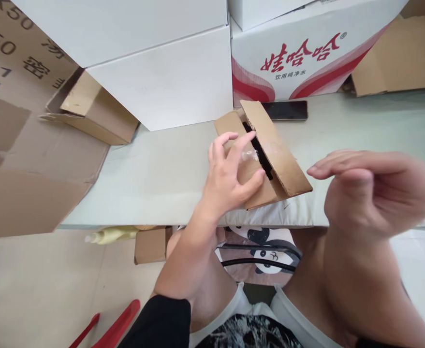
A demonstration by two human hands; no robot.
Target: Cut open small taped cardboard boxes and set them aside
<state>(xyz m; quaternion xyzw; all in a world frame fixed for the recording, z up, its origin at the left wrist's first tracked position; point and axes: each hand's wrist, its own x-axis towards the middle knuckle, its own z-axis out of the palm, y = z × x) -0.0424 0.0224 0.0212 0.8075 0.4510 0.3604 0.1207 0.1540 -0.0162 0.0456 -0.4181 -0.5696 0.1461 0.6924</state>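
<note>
A small brown cardboard box [281,164] sits at a slant on the pale green table top, its top flaps parted by a narrow gap. Something black [266,162] shows inside the gap, its kind hidden. Loose clear tape [250,154] clings to the left flap. My left hand [227,171] rests over that flap with fingers and thumb spread, the index fingertip at the gap's edge. To the right of the box, my right hand [372,188] is raised in the air, slightly blurred. Its fingers are stretched and a little bent, and nothing shows in them.
Behind the box a dark phone [288,110] lies by a red-and-white carton [299,63]. White boxes [165,82] stand at the back. Large cardboard [27,159] and a smaller open box [99,104] are on the left, another carton [401,58] at the far right.
</note>
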